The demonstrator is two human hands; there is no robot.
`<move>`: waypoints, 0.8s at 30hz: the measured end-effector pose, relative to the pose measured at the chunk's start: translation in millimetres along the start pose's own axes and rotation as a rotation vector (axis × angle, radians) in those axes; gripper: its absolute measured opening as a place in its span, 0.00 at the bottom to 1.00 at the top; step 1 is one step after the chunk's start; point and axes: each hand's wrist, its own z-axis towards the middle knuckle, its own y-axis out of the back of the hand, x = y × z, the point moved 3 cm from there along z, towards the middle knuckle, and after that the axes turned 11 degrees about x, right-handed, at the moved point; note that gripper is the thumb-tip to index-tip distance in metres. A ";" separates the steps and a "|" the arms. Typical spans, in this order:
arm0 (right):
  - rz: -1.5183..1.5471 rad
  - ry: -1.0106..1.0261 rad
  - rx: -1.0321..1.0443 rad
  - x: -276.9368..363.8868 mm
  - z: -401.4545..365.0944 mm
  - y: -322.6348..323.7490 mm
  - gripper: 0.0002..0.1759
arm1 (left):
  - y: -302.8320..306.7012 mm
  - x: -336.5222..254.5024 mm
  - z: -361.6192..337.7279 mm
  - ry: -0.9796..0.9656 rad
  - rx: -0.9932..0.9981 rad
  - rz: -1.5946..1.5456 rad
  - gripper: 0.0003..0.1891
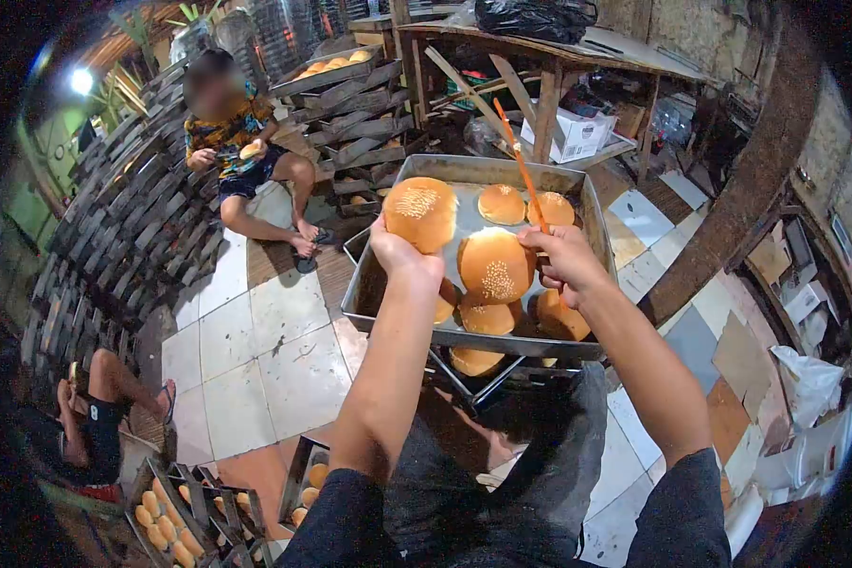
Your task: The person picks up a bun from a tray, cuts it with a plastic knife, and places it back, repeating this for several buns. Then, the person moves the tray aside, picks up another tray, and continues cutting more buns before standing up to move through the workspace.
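Observation:
My left hand [407, 254] is wrapped under a round, golden sesame bun [419, 214], held up over the left part of a metal baking tray [483, 341]. In my right hand [566, 260] is a long, thin orange stick [521, 166] pointing up and away, with a pale smear partway along it. Another large sesame bun [494, 268] sits between my hands, the right fingertips right at its edge. Smaller buns lie in the tray around it, among them one at the back [502, 204] and one at the front [488, 315].
Below the tray is another tray with a bun [476, 361]. A person [232, 142] sits at the back left holding a bun; another person's leg [114, 379] shows lower left. Stacked trays [114, 218] line the left. A wooden post [748, 180] stands at right, bun trays [170, 521] lower left.

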 end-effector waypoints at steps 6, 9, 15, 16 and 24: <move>-0.064 -0.130 -0.044 1.9 5.3 17.7 0.04 | -0.9 -37.4 -5.9 -0.105 -0.064 -0.067 0.21; -0.234 -0.244 0.031 -6.8 24.7 23.7 0.05 | 6.1 -46.0 -22.7 -0.008 0.001 -0.088 0.21; -0.902 0.491 -0.294 -2.2 19.9 33.0 0.11 | 28.7 -60.1 -75.1 0.114 0.066 -0.123 0.20; -0.900 0.483 -0.283 -5.2 11.8 23.0 0.11 | 27.9 -59.3 -87.1 0.082 0.063 -0.109 0.21; 0.203 0.086 0.047 -36.2 -86.2 -104.3 0.16 | 9.7 -27.6 -172.2 -0.141 0.207 -0.004 0.24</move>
